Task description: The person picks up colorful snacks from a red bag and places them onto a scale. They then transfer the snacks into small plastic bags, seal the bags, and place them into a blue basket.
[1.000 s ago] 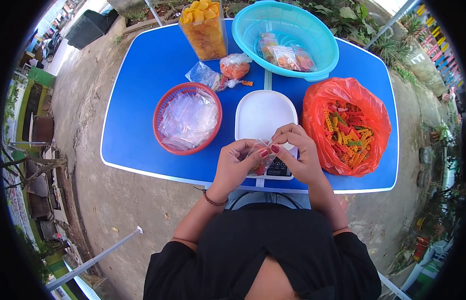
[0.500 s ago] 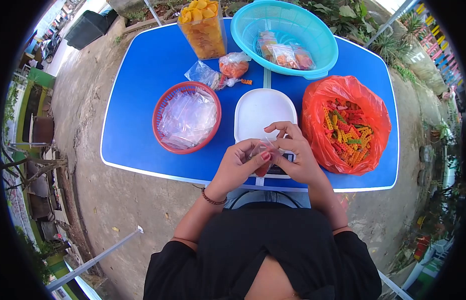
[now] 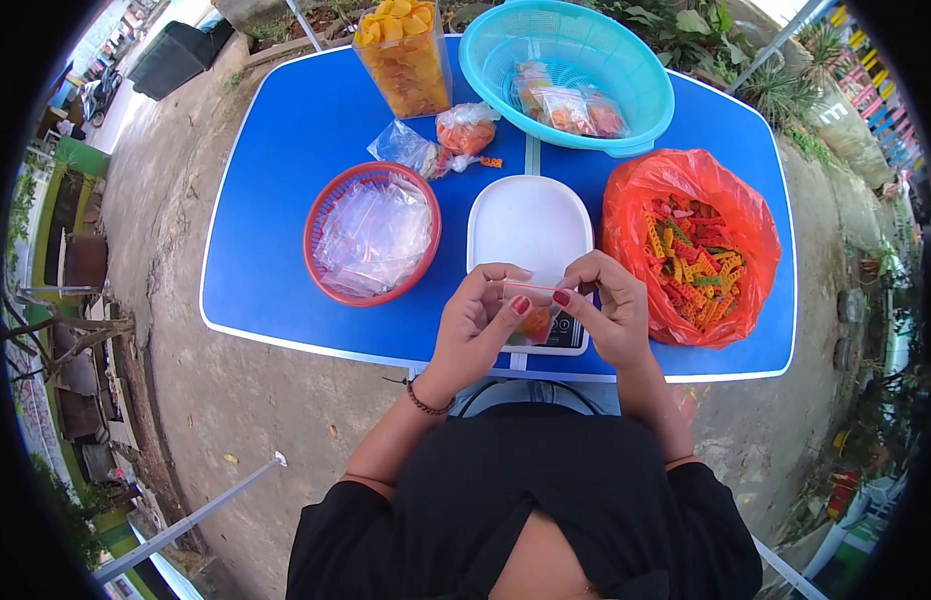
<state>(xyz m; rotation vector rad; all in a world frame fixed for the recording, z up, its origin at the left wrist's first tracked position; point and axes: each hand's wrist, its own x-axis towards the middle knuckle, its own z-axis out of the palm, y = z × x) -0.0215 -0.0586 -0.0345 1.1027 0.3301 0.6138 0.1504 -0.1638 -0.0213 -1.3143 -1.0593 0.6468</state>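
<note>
Both hands hold one small clear zip bag of coloured snacks over the front of a white kitchen scale. My left hand pinches the left end of the bag's red zip strip, and my right hand pinches the right end. The strip is stretched straight between my fingertips. The bag hangs below it, partly hidden by my fingers, and it covers the scale's display.
On the blue folding table: a red basket of empty clear bags, an open red plastic bag of coloured snacks, a turquoise colander holding filled bags, a clear tub of orange chips, two loose filled bags. Concrete ground lies to the left.
My hands have drawn apart along the bag's top, so the red zip strip now shows as a straight line. Before, my fingers were bunched together over the bag's mouth.
</note>
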